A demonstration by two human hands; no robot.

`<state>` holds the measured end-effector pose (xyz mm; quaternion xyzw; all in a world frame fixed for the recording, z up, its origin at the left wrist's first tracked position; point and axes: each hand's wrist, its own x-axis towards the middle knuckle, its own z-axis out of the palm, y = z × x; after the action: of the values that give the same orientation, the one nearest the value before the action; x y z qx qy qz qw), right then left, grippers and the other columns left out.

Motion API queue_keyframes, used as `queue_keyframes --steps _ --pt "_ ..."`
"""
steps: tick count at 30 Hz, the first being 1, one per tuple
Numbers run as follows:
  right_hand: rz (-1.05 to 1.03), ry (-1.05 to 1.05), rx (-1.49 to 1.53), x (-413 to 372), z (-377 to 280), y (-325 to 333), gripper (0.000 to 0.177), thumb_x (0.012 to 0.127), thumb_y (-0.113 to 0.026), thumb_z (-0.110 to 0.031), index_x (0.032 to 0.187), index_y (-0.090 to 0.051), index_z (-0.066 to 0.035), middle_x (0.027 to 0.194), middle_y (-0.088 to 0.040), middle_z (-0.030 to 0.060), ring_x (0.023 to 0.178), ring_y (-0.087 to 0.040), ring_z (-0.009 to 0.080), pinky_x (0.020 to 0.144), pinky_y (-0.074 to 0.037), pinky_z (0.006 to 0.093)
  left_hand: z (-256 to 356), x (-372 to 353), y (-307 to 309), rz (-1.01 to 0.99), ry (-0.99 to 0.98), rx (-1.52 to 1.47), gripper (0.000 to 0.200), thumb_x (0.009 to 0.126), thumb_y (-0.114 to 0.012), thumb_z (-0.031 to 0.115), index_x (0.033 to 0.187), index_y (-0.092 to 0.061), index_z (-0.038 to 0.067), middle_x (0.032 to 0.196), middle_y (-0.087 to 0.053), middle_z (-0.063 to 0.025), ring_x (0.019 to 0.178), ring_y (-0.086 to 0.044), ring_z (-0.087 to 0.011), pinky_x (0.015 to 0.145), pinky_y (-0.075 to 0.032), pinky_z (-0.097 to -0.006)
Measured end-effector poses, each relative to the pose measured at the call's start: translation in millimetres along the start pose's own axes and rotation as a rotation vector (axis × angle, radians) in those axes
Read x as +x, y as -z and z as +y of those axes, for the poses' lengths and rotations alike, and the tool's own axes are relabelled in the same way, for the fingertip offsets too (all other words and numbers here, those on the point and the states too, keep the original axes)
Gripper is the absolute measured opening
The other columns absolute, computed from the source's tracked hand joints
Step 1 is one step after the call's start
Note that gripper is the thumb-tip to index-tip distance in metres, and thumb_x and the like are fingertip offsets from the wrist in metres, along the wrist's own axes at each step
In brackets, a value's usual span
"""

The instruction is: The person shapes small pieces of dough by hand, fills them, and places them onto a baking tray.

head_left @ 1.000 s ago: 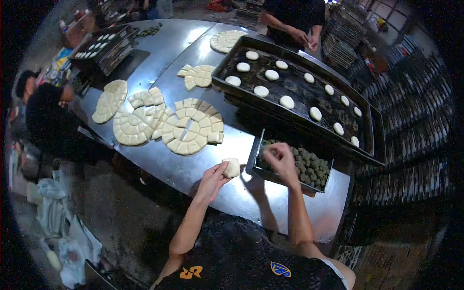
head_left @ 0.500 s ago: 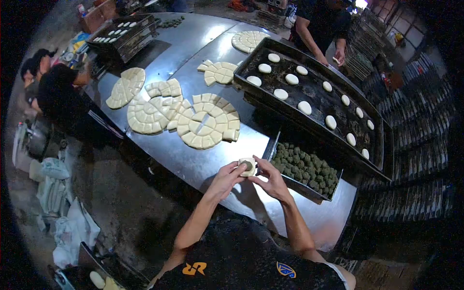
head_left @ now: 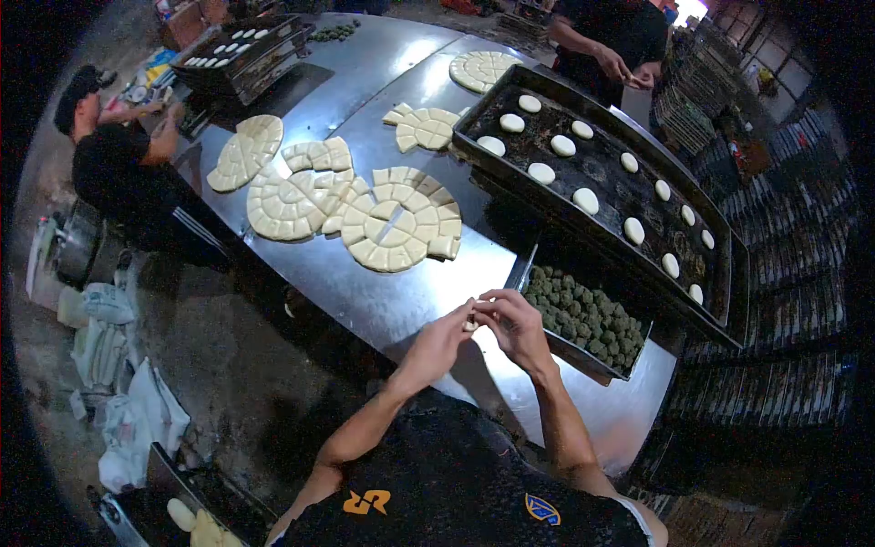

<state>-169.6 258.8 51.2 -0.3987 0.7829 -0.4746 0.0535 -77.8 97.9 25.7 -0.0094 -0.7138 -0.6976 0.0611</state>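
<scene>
My left hand (head_left: 440, 342) and my right hand (head_left: 513, 325) meet over the steel table (head_left: 383, 301) and close together around a pale dough piece (head_left: 471, 323), of which only a sliver shows between the fingers. Just right of my hands stands a small tray of dark green filling balls (head_left: 583, 314). Beyond it a long black baking tray (head_left: 602, 196) carries several round white dough pieces (head_left: 586, 201). Flat discs of cut dough wedges (head_left: 401, 228) lie on the table ahead and to the left.
A person in black (head_left: 114, 173) sits at the table's left side. Another person (head_left: 611, 41) stands at the far end. A second tray with dough pieces (head_left: 239, 50) sits at the far left. Stacked dark trays (head_left: 793, 264) fill the right. Bags lie on the floor at left.
My right hand left the filling tray and joined the left. A green ball went onto the dough, and both hands have now closed around it.
</scene>
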Motion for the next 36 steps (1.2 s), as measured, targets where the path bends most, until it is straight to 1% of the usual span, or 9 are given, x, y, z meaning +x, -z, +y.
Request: queue_keyframes --steps 2,4,7,9,14,17,22,31,36 --pt "0.072 -0.229 0.336 -4 9 -3 0.032 0.078 -0.071 0.002 0.109 -0.067 -0.003 0.112 -0.062 0.0099 0.104 -0.059 0.0179 0.087 -0.051 0.0290 -5 -1 13 -0.012 0.129 -0.247 0.050 0.097 -0.051 0.007 0.143 -0.033 0.002 0.121 -0.057 -0.0151 0.101 -0.062 -0.0185 0.082 -0.053 -0.0279" --pt "0.052 -0.210 0.364 2 -23 5 0.032 0.079 -0.071 0.002 0.110 -0.067 -0.004 0.110 -0.063 0.0097 0.102 -0.060 0.0183 0.087 -0.051 0.0291 -4 -4 17 0.003 0.328 -0.599 0.061 0.095 -0.058 0.016 0.146 -0.027 0.004 0.128 -0.050 -0.0115 0.103 -0.060 -0.0176 0.089 -0.050 -0.0264" --pt "0.014 -0.101 0.369 6 -36 3 0.034 0.079 -0.072 -0.001 0.113 -0.067 -0.005 0.107 -0.064 0.0097 0.100 -0.062 0.0192 0.087 -0.051 0.0290 1 -5 7 0.000 0.324 -0.851 0.062 0.094 -0.059 0.019 0.145 -0.028 0.003 0.130 -0.047 -0.0099 0.102 -0.059 -0.0156 0.089 -0.050 -0.0268" --pt "-0.003 0.006 0.155 6 -26 2 0.034 0.079 -0.072 -0.003 0.113 -0.066 -0.005 0.107 -0.064 0.0090 0.099 -0.062 0.0192 0.084 -0.052 0.0293 5 -7 8 -0.029 0.309 -0.825 0.059 0.094 -0.060 0.021 0.143 -0.033 0.003 0.126 -0.050 -0.0086 0.102 -0.058 -0.0157 0.087 -0.050 -0.0267" --pt "0.055 -0.219 0.421 6 -27 -8 0.017 0.084 -0.068 -0.004 0.101 -0.068 -0.002 0.101 -0.065 0.0095 0.094 -0.063 0.0153 0.076 -0.054 0.0279 -1 -9 6 0.037 0.309 -0.961 0.047 0.096 -0.056 0.022 0.137 -0.042 0.003 0.117 -0.055 -0.0081 0.104 -0.057 -0.0166 0.090 -0.047 -0.0291" --pt "0.156 0.138 -0.054 9 -46 -12 0.023 0.082 -0.069 -0.010 0.104 -0.068 -0.004 0.107 -0.065 0.0157 0.093 -0.065 0.0290 0.080 -0.053 0.0353 6 -7 9 0.203 0.319 -0.936 0.033 0.098 -0.052 0.017 0.127 -0.046 0.004 0.112 -0.056 -0.0071 0.104 -0.055 -0.0154 0.089 -0.047 -0.0303" --pt "-0.001 -0.200 0.183 9 -34 -14 0.022 0.083 -0.071 -0.015 0.102 -0.070 -0.005 0.103 -0.065 0.0128 0.093 -0.063 0.0224 0.078 -0.052 0.0320 10 -5 8 0.169 0.248 -0.733 0.021 0.098 -0.052 0.017 0.115 -0.048 0.005 0.108 -0.054 -0.0069 0.099 -0.057 -0.0144 0.085 -0.050 -0.0317" --pt "0.167 -0.128 0.177 7 -47 -30 0.012 0.083 -0.070 -0.007 0.094 -0.068 -0.002 0.085 -0.066 0.0104 0.077 -0.063 0.0181 0.066 -0.050 0.0294 6 -12 17 0.202 0.081 -0.366 0.024 0.098 -0.051 0.017 0.116 -0.048 0.001 0.110 -0.054 -0.0104 0.100 -0.057 -0.0171 0.087 -0.051 -0.0341" --pt "0.181 0.034 0.064 12 -51 -31 0.017 0.079 -0.072 -0.003 0.095 -0.068 -0.001 0.097 -0.063 0.0122 0.084 -0.064 0.0221 0.073 -0.052 0.0304 6 -11 20 0.138 0.186 -0.841 0.035 0.103 -0.041 0.027 0.124 -0.048 0.000 0.115 -0.056 -0.0125 0.104 -0.057 -0.0181 0.094 -0.044 -0.0327"
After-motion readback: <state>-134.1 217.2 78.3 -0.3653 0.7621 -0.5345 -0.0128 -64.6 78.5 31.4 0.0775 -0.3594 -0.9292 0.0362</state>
